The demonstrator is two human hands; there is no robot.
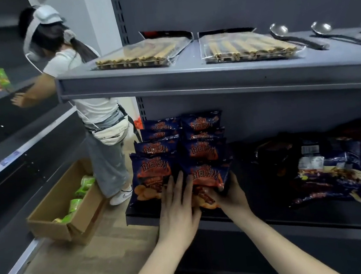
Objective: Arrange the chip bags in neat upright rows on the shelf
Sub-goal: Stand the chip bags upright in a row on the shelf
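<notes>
The right hand [229, 195] curls its fingers round an upright chip bag [208, 175] near the shelf's [274, 218] front left corner. The left hand [178, 207] presses straight fingers against it, gripping nothing.

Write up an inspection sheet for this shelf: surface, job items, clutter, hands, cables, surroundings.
Surface: dark lower shelf, bare between the rows and the heap.
Job's things: left row and right row of blue chip bags stand upright at the left end; loose bags lie heaped flat on the right.
Clutter: upper shelf holds two stick packs and ladles.
Grippers: left hand, fingers straight, rests where the two rows' fronts meet; right hand grips the right row's front bag low down.
Cables: thin white cord down another person's torso.
Surroundings: cardboard box of green packs on the floor.
</notes>
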